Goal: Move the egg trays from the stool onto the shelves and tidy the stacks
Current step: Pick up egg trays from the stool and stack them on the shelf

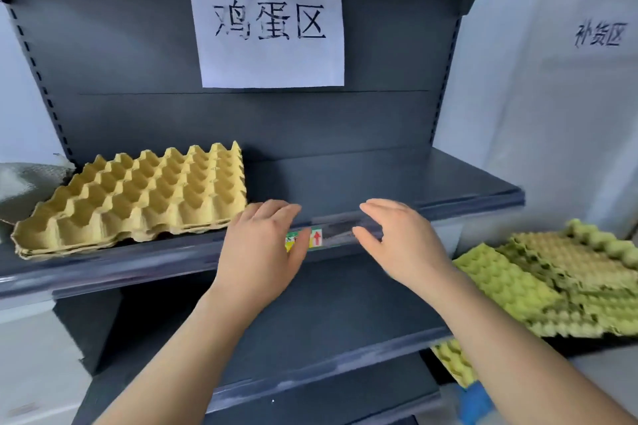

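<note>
A dark grey shelving unit [138, 45] was seen filling most of the view, with a paper sign [269, 28] bearing three handwritten characters fixed to its back panel. On the left part of the upper shelf [379, 179] a short stack of yellow egg trays [138, 190] was found lying flat, its edges roughly but not perfectly aligned. The rest of that shelf was bare, and no trays could be seen on the lower shelf [328, 304].

To the right of the unit, a loose, uneven pile of green and tan egg trays [552, 286] was seen on a dark surface, taken to be the stool, though little of it was visible. The task was therefore judged to be at an early stage: one small stack shelved, most trays not yet moved and no tidying finished.

Both hands were held empty in front of the upper shelf's edge. The left hand [262, 245] was spread flat just beside the yellow stack; contact could not be determined. The right hand [400, 241] was held with relaxed, uncurled fingers, well apart from the pile. Between the hands a small label [316, 238] with a red arrow was visible.
</note>
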{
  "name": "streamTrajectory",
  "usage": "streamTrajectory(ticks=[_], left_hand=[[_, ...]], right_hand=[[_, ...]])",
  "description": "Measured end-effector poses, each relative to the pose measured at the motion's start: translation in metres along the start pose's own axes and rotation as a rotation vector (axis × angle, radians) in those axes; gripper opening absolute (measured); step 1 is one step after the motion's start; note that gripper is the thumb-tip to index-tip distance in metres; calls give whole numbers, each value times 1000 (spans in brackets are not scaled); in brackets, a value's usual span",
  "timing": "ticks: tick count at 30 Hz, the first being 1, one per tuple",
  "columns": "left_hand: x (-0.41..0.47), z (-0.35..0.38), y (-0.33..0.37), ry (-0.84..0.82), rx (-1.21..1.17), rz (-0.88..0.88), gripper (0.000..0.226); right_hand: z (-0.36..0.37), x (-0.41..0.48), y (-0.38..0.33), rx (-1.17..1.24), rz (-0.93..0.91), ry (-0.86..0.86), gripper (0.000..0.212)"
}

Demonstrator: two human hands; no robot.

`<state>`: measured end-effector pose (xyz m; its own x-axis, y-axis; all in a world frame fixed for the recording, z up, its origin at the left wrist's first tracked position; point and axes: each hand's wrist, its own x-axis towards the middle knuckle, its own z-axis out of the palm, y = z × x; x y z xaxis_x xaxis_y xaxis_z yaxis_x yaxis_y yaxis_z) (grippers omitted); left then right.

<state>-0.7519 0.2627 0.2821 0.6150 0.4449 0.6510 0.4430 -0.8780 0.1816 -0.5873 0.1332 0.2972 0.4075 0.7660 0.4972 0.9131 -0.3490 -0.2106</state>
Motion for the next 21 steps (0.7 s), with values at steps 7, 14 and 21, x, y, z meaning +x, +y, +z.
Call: streamTrajectory(ticks=[7, 14, 21], left_hand=[[19, 89, 132, -83, -161, 132, 42], [39, 197, 273, -214, -284, 154, 42], [71, 306, 382, -336, -358, 166, 45]], right_hand=[[-41, -67, 142, -55, 190, 7, 31], [-69, -124, 302, -109, 324, -53, 32], [-83, -152, 444, -132, 488, -109, 37]])
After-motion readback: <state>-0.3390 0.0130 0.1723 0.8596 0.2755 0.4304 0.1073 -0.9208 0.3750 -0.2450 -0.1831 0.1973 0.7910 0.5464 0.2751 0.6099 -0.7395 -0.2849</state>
